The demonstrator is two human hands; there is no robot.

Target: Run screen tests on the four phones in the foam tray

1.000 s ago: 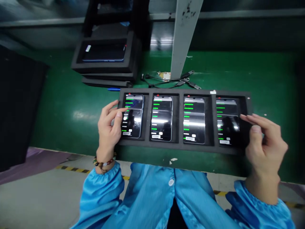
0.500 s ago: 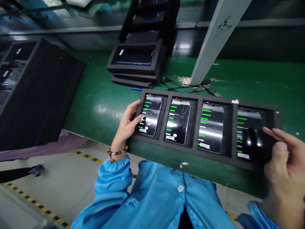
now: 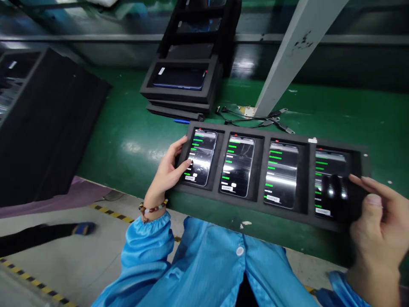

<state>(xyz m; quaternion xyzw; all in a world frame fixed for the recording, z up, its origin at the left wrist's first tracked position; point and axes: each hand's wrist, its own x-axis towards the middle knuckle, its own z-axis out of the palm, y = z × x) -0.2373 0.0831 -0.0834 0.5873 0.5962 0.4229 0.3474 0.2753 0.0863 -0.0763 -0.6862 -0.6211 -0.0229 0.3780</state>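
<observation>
While the left hand [image 3: 166, 172] clamps the tray [image 3: 264, 166] of phones [image 3: 238, 166], centre right — whether the right hand [image 3: 383, 217] grips, I cannot tell — cables [image 3: 266, 123] and stacked boxes [image 3: 175, 94] sit upper centre, a post [image 3: 294, 64] blocking upper right.

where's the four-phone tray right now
In the head view, the tray is right of centre, between the left hand and the right hand, nearer the person than the cables.

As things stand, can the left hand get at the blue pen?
Probably yes: the blue pen lies by the back left corner of the black tray, with open green tabletop between it and the left hand. The fingers would likely have to leave the tray's edge first.
</observation>
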